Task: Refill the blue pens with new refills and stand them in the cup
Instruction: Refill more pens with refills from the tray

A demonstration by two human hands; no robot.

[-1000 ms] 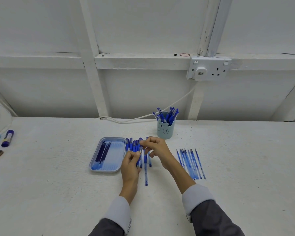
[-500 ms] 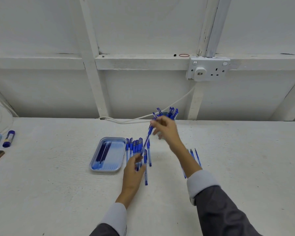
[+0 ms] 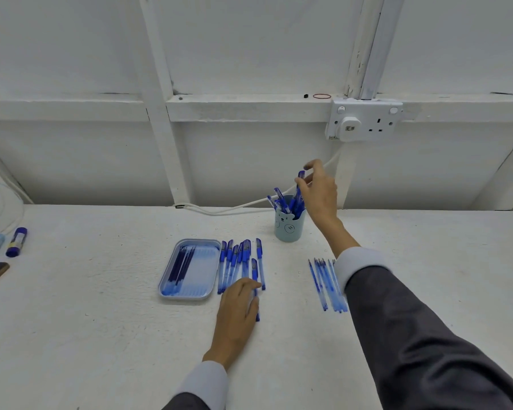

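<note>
1. The landmark is the pale blue cup [image 3: 289,230], which stands on the white table [image 3: 101,291] and already has several blue pens in it.
2. The right hand [image 3: 320,189] is directly above the cup. Its thumb and a finger pinch the upper end of one pen [image 3: 300,176], and the index finger is lifted away and straight. The lower part of this pen is already inside the cup, among the others.
3. The step in hand seems to be the last one for this pen: to stand it in the cup.
4. The left hand [image 3: 237,309] rests on the table in front of the cup, a little to its left. Its fingers are almost straight and lie on the near ends of the row of pens [image 3: 234,261]. It does not seem to grip any of them.
5. The tray [image 3: 203,294] with dark new refills [image 3: 179,267] is to the left of this row. The pale loose refills [image 3: 326,282] lie in front of the cup on its right side; they are probably the used ones.
6. The next move probably calls for the right fingers to let go of the pen, and then for the left hand to pick one pen from the row for opening.
</note>
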